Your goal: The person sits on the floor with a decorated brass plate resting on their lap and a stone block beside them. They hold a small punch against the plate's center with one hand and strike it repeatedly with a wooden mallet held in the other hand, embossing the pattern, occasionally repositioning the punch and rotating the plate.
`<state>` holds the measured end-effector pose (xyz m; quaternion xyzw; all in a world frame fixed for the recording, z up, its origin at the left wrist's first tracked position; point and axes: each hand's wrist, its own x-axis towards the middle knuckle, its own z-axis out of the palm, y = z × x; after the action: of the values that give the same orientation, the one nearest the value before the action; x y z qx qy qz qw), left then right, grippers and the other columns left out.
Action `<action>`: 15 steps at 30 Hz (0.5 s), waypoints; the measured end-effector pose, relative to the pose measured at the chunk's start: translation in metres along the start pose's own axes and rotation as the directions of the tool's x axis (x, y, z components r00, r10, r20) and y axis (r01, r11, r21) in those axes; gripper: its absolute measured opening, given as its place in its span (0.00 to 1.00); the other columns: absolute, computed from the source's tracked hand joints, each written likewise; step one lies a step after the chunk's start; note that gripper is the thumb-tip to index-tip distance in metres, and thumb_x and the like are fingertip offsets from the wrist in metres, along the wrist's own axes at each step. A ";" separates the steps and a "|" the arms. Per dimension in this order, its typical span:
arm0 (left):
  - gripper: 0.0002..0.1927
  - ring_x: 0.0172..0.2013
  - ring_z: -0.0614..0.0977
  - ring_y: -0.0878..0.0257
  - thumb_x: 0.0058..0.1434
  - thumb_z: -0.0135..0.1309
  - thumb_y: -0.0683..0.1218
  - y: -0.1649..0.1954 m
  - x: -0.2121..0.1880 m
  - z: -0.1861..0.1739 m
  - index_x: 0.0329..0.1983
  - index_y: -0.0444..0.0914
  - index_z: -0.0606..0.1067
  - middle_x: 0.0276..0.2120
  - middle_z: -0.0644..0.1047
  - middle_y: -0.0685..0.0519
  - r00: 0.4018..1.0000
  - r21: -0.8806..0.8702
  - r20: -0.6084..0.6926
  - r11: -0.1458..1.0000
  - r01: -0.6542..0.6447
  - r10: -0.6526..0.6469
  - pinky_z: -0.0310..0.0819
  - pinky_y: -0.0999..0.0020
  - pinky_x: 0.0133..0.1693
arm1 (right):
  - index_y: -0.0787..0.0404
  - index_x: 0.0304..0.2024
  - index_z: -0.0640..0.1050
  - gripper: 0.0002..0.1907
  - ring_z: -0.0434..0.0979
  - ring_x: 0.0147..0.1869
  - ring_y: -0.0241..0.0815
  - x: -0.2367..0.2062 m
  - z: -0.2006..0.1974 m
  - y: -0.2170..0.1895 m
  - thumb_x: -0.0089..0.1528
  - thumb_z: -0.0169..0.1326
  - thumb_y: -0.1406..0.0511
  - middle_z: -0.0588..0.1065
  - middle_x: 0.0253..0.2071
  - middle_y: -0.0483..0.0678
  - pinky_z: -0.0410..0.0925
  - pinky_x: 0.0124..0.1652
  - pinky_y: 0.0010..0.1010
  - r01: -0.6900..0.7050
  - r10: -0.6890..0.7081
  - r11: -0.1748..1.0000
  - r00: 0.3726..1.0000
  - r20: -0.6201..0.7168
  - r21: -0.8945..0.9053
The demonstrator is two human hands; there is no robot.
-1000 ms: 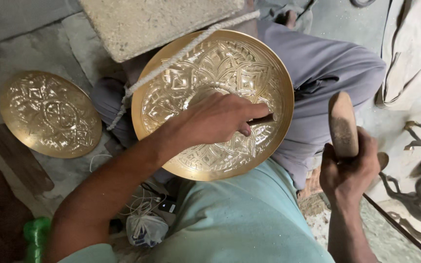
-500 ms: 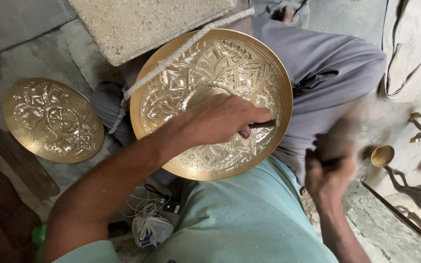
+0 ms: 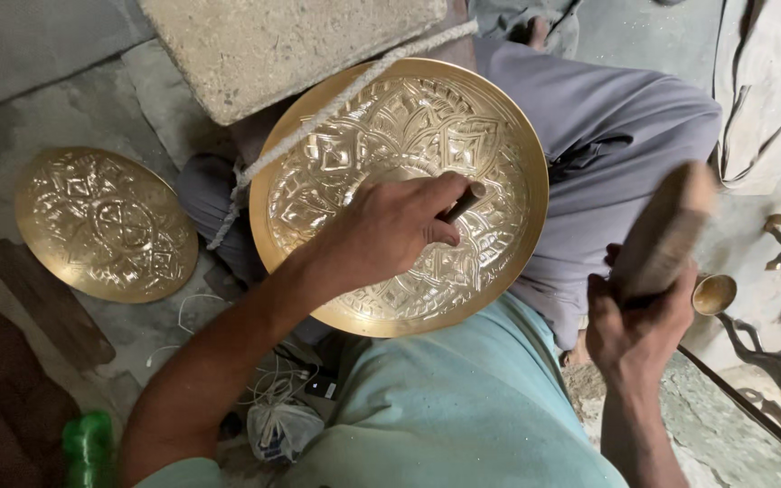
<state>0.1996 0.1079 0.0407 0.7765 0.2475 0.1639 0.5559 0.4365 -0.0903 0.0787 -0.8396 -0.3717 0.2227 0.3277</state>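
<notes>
- Left hand (image 3: 390, 230) closed around a dark punch tool (image 3: 463, 202); only the tool's upper end shows past the fingers, the tip is hidden under the hand.
- Tool's long axis runs diagonal: visible end points up and right, the hidden end goes down-left into the plate.
- Hand rests on the large embossed brass plate (image 3: 463, 108), near its centre.
- Plate lies on the person's lap, over grey trousers (image 3: 625, 136); a whitish rope (image 3: 336, 104) crosses its upper-left rim.
- Right hand (image 3: 639, 325) gripped tight around a wooden mallet (image 3: 666, 230), motion-blurred, off the plate's right edge, well apart from the tool.
- Mallet's long axis tilts up and right from the fist.
- Second smaller brass plate (image 3: 106, 226) lies on the floor to the left.
- Stone block (image 3: 282, 45) above the big plate.
- Small brass cup (image 3: 713, 294) just right of the right hand.
</notes>
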 end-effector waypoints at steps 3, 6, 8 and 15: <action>0.19 0.31 0.85 0.58 0.62 0.60 0.42 -0.007 -0.002 0.001 0.55 0.39 0.71 0.33 0.82 0.48 0.998 0.066 0.015 0.996 -0.062 0.062 0.76 0.61 0.29 | 0.69 0.57 0.70 0.23 0.79 0.48 0.48 0.010 -0.002 0.006 0.60 0.60 0.74 0.78 0.47 0.60 0.72 0.49 0.36 0.164 -0.158 0.952 0.986 0.045 -0.258; 0.17 0.31 0.85 0.62 0.65 0.58 0.41 -0.013 0.000 0.005 0.57 0.41 0.71 0.34 0.82 0.51 0.998 0.094 0.050 0.995 -0.046 0.041 0.76 0.63 0.29 | 0.68 0.60 0.72 0.22 0.80 0.46 0.48 0.015 -0.005 0.012 0.63 0.59 0.75 0.77 0.47 0.61 0.72 0.47 0.36 0.220 -0.212 0.912 0.975 0.061 -0.346; 0.16 0.29 0.84 0.61 0.65 0.60 0.44 -0.014 0.002 0.007 0.55 0.41 0.72 0.30 0.81 0.51 0.997 0.151 0.081 0.988 -0.022 0.010 0.75 0.62 0.29 | 0.65 0.61 0.72 0.19 0.81 0.44 0.44 0.018 -0.006 0.013 0.68 0.58 0.74 0.78 0.46 0.58 0.73 0.46 0.34 0.182 -0.169 0.933 0.983 0.069 -0.309; 0.13 0.34 0.85 0.58 0.63 0.59 0.45 -0.005 -0.001 0.004 0.50 0.42 0.74 0.31 0.82 0.53 0.995 0.221 0.069 0.971 -0.087 0.074 0.75 0.57 0.34 | 0.65 0.56 0.68 0.22 0.77 0.51 0.47 0.042 0.000 -0.012 0.59 0.56 0.75 0.75 0.47 0.57 0.72 0.52 0.38 0.345 -0.325 0.936 0.922 0.209 -0.068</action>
<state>0.2004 0.1054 0.0346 0.8480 0.2158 0.1338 0.4652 0.4567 -0.0519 0.0813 -0.7536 -0.5511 0.2246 0.2790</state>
